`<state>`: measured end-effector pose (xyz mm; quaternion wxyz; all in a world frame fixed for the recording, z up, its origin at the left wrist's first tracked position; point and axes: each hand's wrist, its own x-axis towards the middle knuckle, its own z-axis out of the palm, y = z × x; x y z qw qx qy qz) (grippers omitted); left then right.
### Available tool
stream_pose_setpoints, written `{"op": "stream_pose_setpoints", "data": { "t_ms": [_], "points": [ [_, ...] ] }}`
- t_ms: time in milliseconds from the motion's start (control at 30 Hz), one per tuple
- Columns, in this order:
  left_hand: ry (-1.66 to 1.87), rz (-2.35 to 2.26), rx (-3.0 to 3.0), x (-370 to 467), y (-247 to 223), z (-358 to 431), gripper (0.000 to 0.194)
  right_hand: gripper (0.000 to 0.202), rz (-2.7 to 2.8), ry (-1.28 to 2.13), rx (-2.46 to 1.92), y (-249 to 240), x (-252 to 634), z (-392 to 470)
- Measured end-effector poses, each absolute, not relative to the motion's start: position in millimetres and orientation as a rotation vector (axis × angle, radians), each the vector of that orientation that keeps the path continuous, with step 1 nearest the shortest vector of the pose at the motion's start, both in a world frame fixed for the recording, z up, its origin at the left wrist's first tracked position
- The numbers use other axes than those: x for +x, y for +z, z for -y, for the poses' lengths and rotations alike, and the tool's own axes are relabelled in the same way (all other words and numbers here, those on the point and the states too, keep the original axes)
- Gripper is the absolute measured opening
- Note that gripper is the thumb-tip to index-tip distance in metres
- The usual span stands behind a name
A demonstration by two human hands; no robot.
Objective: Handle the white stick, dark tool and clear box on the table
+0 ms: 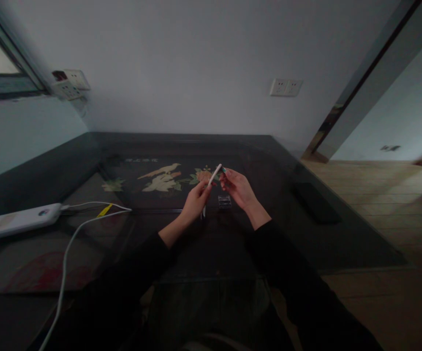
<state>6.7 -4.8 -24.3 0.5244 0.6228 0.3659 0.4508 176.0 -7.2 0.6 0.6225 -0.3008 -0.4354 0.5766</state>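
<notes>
My left hand is closed around a slim white stick-like object, which tilts up and to the right. Close to its upper end, the fingers of my right hand pinch a small dark piece with a greenish tint; its kind is too small to make out. I cannot tell whether the piece touches the stick. Below and between both hands, a small clear case rests on the dark tabletop. A thin pale shape shows under my left hand, too blurred to name.
The glossy dark table has a bird-and-flower picture. On the left lies a white power strip-like device with a white cable and yellow tag. A flat black object lies right. Wall sockets are behind.
</notes>
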Motion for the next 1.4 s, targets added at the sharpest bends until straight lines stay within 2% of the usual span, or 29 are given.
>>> {"op": "stream_pose_setpoints", "data": {
  "t_ms": [467,900,1400],
  "points": [
    [1.116,-0.906,1.531,5.6,-27.3,3.8,0.034,0.044,0.974,1.233,-0.702,-1.7,169.8,6.8],
    [1.035,-0.885,1.595,8.0,-25.4,6.1,0.021,0.040,0.903,1.204,-0.697,-11.3,163.3,4.7],
    [0.920,-0.742,1.449,12.5,-19.5,15.3,0.030,0.038,0.843,1.221,-0.696,-10.7,161.5,5.2]
  ]
}}
